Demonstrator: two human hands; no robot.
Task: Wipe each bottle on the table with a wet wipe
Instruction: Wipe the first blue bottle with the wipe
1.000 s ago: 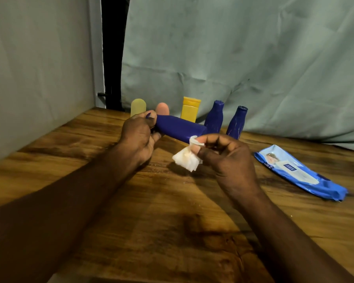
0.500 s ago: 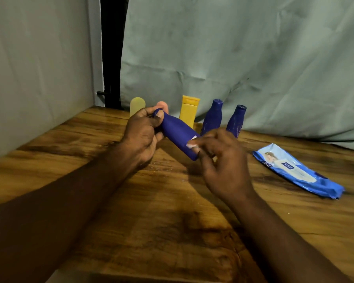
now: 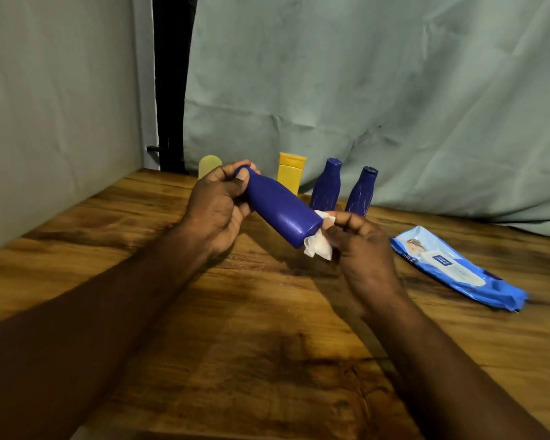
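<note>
Wooden table (image 3: 267, 360): carries all the items; the work area is in mid-view.
Cloth backdrop (image 3: 394, 90): hangs behind the far table edge, 10 to 2 o'clock.
Wipe pack (image 3: 451, 268): blue, lies flat at 3 o'clock, well apart from the hands.
Left hand (image 3: 216, 208): fingers and thumb are curled round the neck and cap end of the held bottle.
Right hand (image 3: 362, 249): fingertips pinch the wet wipe against the base of the bottle.
Held bottle (image 3: 280, 211): dark blue, raised above the table just past centre towards 12 o'clock, tilted with cap at 10 o'clock and base at 4 o'clock.
Standing bottles: two dark blue (image 3: 327, 185) (image 3: 361, 192), one yellow (image 3: 291, 173) and one pale yellow (image 3: 208, 165), in a row at 12 o'clock.
Wet wipe (image 3: 318, 246): white, bunched, touching the base edge.
Handling: the bottle appears to be stiff, light plastic with a glossy skin, probably slippery once damp. Grip it at the narrow neck so that body and base are free for the wipe.
Step in hand: base wipe of one blue bottle.
</note>
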